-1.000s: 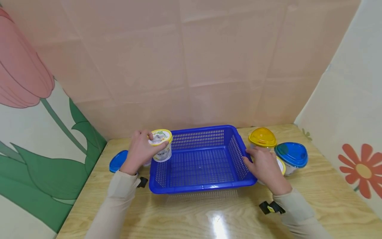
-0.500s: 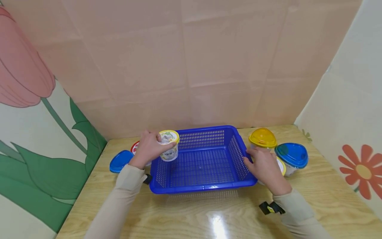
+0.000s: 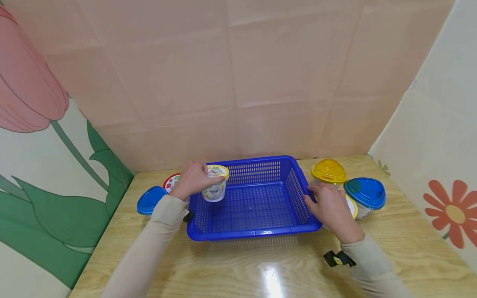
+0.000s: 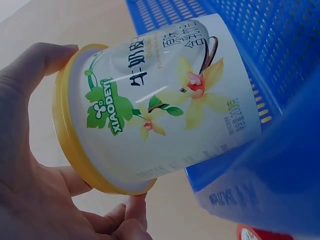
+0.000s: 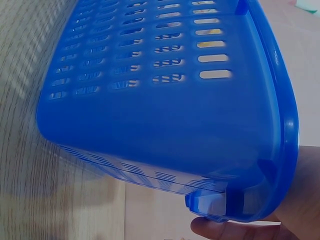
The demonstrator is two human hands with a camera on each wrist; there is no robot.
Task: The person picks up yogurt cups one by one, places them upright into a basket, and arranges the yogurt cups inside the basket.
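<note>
My left hand (image 3: 192, 181) grips a white yogurt cup (image 3: 214, 192) by its yellow-rimmed lid, thumb on one side and fingers on the other. The cup hangs upright inside the left end of a blue plastic basket (image 3: 254, 233); whether it touches the floor there is unclear. Vanilla flowers and a green leaf logo decorate the cup (image 4: 160, 105) in the left wrist view. At the opposite end, my right hand (image 3: 329, 209) holds the basket's right rim. In the right wrist view, fingertips (image 5: 210, 227) curl by the basket's rim (image 5: 285, 125).
Left of the basket are a blue-lidded tub (image 3: 150, 199) and a red-rimmed cup (image 3: 170, 182), partly hidden. On the right stand a yellow-lidded tub (image 3: 328, 171), a blue-lidded tub (image 3: 365, 192) and a yellow-rimmed cup (image 3: 352, 207) behind my hand. A wall rises behind the table.
My left hand has carried the yogurt cup rightward over the basket's left end and slightly down into it, uncovering the red-rimmed cup. The right hand stays on the rim.
</note>
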